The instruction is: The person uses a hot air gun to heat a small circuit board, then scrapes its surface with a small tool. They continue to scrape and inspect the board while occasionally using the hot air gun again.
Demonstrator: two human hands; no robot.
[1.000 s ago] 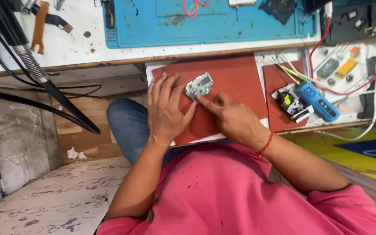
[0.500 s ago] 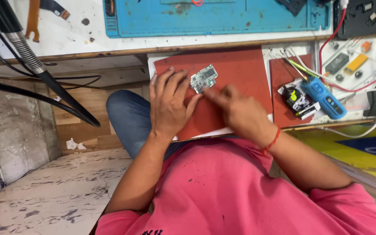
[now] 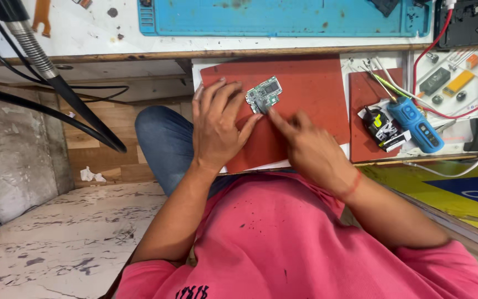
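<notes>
Left hand [image 3: 217,130] lies palm down on the red mat [image 3: 311,88], fingers spread and slightly curled, fingertips at the left edge of a small green circuit board [image 3: 264,94]. It steadies the board by touch at that edge; nothing is enclosed in the palm. Right hand [image 3: 311,149] is mostly closed, index finger extended, its tip pressing on or just at the lower right edge of the board. Whether that hand holds a small tool cannot be told.

The circuit board rests flat on the red mat, tilted a little, near the mat's upper left part, between the two hands. The mat lies on a pulled-out section of the counter [image 3: 84,33], above the person's lap.

To the right, a second, smaller red mat [image 3: 360,127] carries a blue handheld device [image 3: 416,124] and a black-and-yellow item [image 3: 380,127], touching side by side. Red and white wires [image 3: 471,111] run across a tray of small parts further right. A blue work mat [image 3: 283,16] lies on the upper counter, well apart from the board. At left, a flexible metal hose with black cables [image 3: 45,66] hangs from the counter edge. A red thread circles the right wrist [image 3: 354,185]. The person wears a pink shirt [image 3: 283,238] and blue jeans [image 3: 161,144].
</notes>
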